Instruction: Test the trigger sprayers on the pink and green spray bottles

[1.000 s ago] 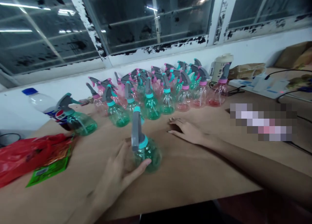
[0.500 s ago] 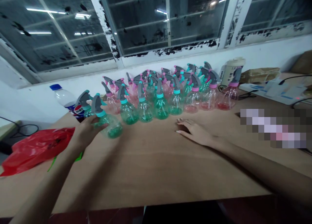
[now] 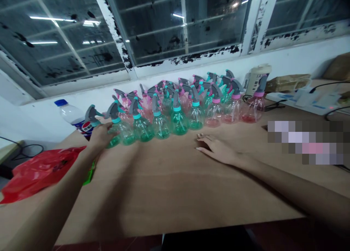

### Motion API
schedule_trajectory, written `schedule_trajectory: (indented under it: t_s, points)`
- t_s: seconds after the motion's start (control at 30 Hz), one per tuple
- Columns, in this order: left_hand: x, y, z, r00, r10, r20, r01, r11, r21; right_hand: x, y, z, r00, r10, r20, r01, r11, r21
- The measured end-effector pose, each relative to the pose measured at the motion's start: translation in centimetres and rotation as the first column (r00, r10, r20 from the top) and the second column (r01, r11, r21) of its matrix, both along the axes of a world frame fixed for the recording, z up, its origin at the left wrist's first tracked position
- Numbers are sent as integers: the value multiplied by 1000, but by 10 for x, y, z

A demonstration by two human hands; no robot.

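My left hand [image 3: 101, 137] is wrapped round the leftmost spray bottle [image 3: 112, 142], a clear one with a green base and a grey and teal trigger head; the hand hides much of its body. Just right of it stands another green spray bottle [image 3: 126, 133], at the end of the front row. More green bottles [image 3: 179, 123] and pink ones [image 3: 214, 116] continue that row, all upright, with others crowded behind. Resting on the table in front of the row, my right hand [image 3: 220, 149] is open, thumb apart from the loosely bent fingers, holding nothing.
A blue-capped Pepsi bottle [image 3: 71, 114] stands at the left, behind a red plastic bag [image 3: 41, 172] and a bright green item [image 3: 89, 174]. On the right are a white jug [image 3: 257, 79], a power strip [image 3: 298, 101] with cables, and a brown paper package [image 3: 288, 82]. A window wall bounds the back.
The green spray bottle that my left hand held tilted now stands upright at the row's end. That hand has moved slightly left onto the leftmost bottle. My right hand stays put.
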State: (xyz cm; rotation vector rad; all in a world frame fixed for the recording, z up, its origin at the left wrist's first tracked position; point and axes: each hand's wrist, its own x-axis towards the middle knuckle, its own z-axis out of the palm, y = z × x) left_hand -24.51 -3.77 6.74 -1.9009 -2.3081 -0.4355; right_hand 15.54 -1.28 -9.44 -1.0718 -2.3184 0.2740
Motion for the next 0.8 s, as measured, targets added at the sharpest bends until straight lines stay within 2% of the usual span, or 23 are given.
schedule_trajectory:
  t_s: [0.17,0.3,0.4,0.53,0.67,0.8]
  points:
    - [4,4,-5,999,3,-45,-2,1000,16,0,1,-2,1000,3,-6,-3,1000,5]
    - [17,-3,-17,997,55,-47,-45,981,186,-1,0,0,1000,-1,-14,1,1000,21]
    - [38,-9,-23,999,-1,-45,13,966,259,-2,-2,3,1000,-8,1,8,1000,12]
    - [68,-2,-22,996,-92,-8,91,970,225,-3,-2,5,1000,0,-3,0,1000,24]
    - [87,15,-17,996,-69,63,55,978,203,-3,-1,4,1000,10,-19,-9,999,41]
    - [95,21,-14,992,-34,124,16,989,147,-3,0,4,1000,11,-10,-10,998,64]
